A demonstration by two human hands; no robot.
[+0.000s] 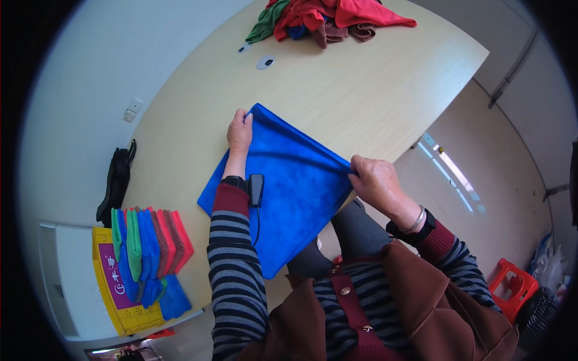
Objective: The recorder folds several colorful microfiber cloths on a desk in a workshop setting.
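Observation:
A blue cloth, likely a towel, lies spread at a slant over the near edge of the table, its lower corner hanging towards my lap. My left hand is closed on its far left corner, fingers curled over the edge. At the right corner my right hand pinches the cloth between thumb and fingers. Between the two hands the far edge runs taut, with a raised fold along it. My left forearm lies across the left part of the cloth, and a black device with a cable sits at that wrist.
Red, green, brown and blue cloths lie heaped at the table's far end. Folded cloths are stacked on a yellow box at left. A black object lies by the wall. A red stool stands at right.

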